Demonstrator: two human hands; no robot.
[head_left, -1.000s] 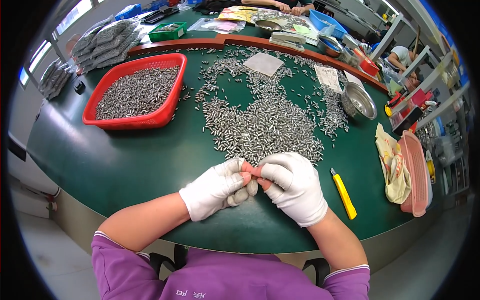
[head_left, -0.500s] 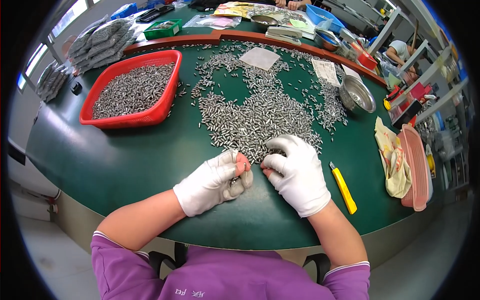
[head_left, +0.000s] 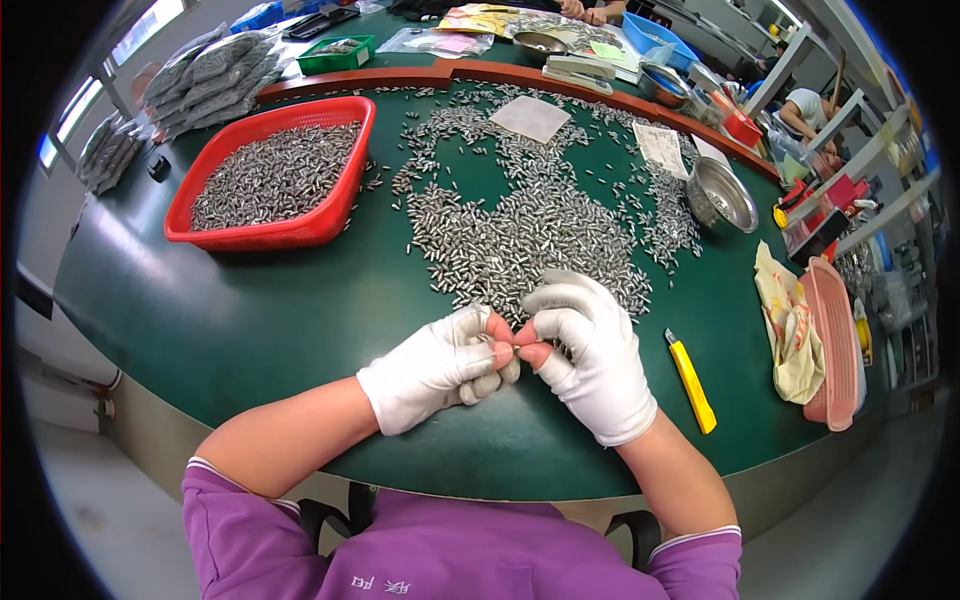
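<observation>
- I see the left hand in a white cloth glove with bare fingertips (head_left: 435, 368), thumb and index drawn together just below the frame's centre; its lower fingers curl under, so I can't tell what they enclose.
- The right hand in a matching white glove (head_left: 595, 365) meets it, thumb and index nearly closed, the other fingers bent over; its palm is turned from me.
- Where the tips meet, something tiny glints, but I can't tell whether either hand grips a piece.
- The heap of small silver metal cylinders (head_left: 530, 240) spreads across the centre, its near edge partly covered by the right hand.
- A pale square sheet (head_left: 530, 119) hides some cylinders at upper centre.
- I can't see under the top layer in the red plastic basket (head_left: 368, 150), upper left.
- Another person's hands (head_left: 590, 13) are cut off by the top edge.
</observation>
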